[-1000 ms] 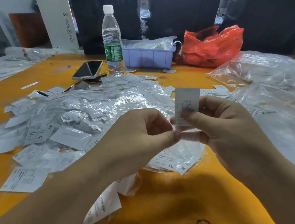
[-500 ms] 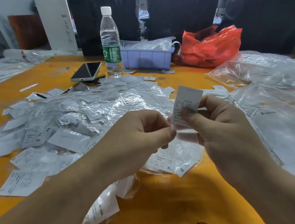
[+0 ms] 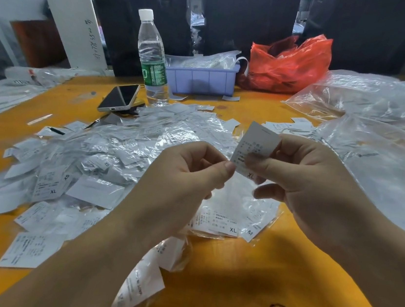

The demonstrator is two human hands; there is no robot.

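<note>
You hold one small white label (image 3: pixel 259 142), printed with rows of dark text and "XL" at its lower end, tilted upright above the middle of the counter (image 3: pixel 231 284). Your right hand (image 3: pixel 319 193) pinches its right side between thumb and fingers. Your left hand (image 3: pixel 182 184), fingers curled, pinches its lower left edge. Beneath them a pile of labels (image 3: pixel 119 158), too many to count, spreads toward the counter's left edge. By the far edge stand one water bottle (image 3: pixel 153 60), one phone (image 3: pixel 120 97), one blue tray (image 3: pixel 203 79) and one red bag (image 3: pixel 289 62).
</note>
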